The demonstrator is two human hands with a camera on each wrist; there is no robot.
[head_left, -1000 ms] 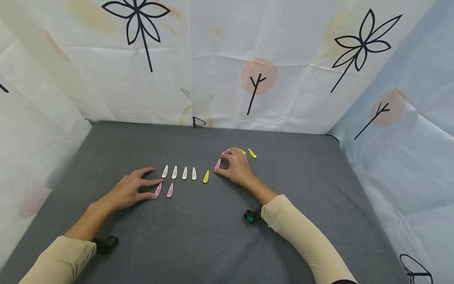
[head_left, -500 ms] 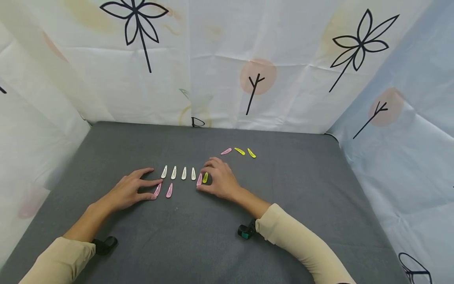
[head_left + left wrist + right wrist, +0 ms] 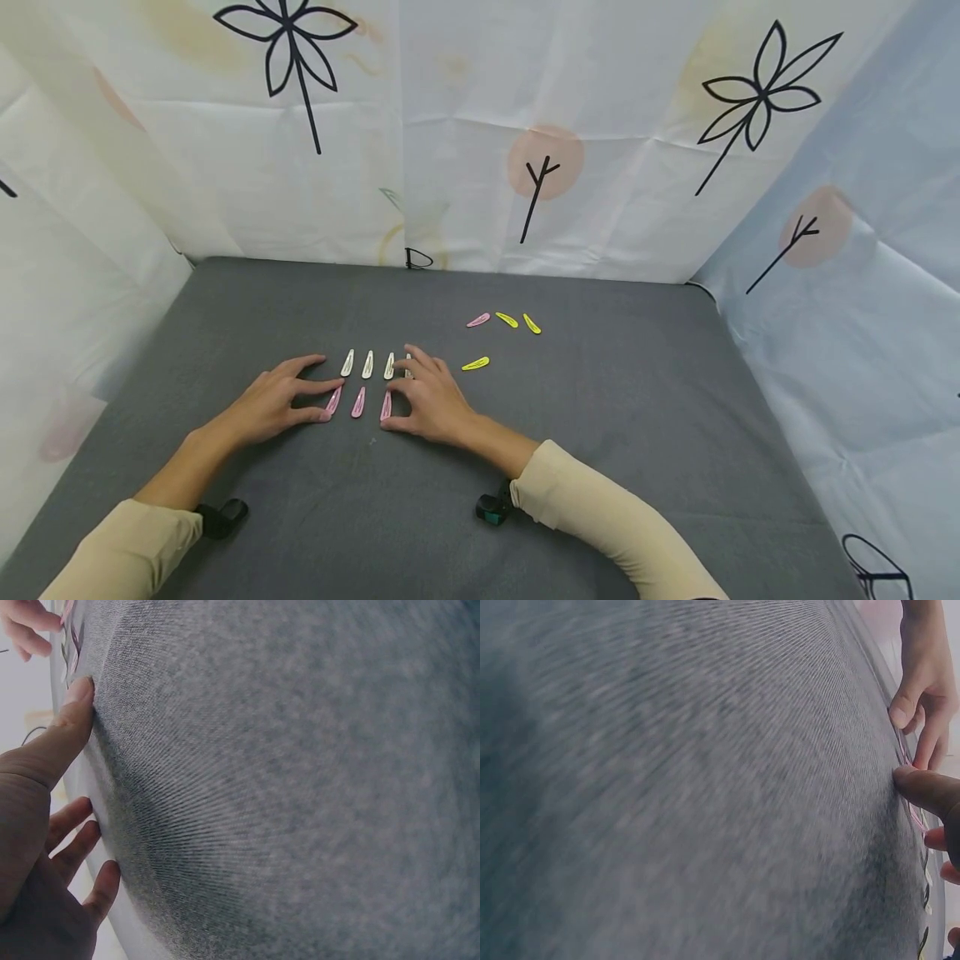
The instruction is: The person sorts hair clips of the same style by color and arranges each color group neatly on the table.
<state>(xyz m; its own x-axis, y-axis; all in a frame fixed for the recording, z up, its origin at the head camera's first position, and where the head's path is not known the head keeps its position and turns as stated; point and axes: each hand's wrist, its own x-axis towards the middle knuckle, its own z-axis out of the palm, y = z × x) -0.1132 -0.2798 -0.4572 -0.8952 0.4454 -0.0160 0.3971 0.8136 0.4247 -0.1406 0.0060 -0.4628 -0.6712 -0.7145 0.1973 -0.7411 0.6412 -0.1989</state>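
Observation:
Toward the left of the table, my left hand [image 3: 272, 404] holds a pink hair clip [image 3: 333, 401] at its two ends between thumb and index finger. My right hand [image 3: 437, 404] pinches another pink hair clip [image 3: 386, 406] the same way, thumb at the near end. Between the hands lies a third pink clip [image 3: 358, 402]. A row of white hair clips [image 3: 367, 364] stretches just behind; the rightmost is partly covered by the right fingers. In the left wrist view the left thumb [image 3: 79, 697] reaches down to the cloth.
A yellow clip [image 3: 476, 363] lies right of the right hand. Farther back are a pink clip [image 3: 478, 320] and two yellow clips [image 3: 532, 323]. Grey cloth [image 3: 600, 375] covers the table, with patterned white curtains [image 3: 465, 125] behind and at both sides.
My right hand has brought a pink clip leftward and nearer, into line with the other two. The yellow clip beside the white row has shifted right and turned sideways. My left hand stays put.

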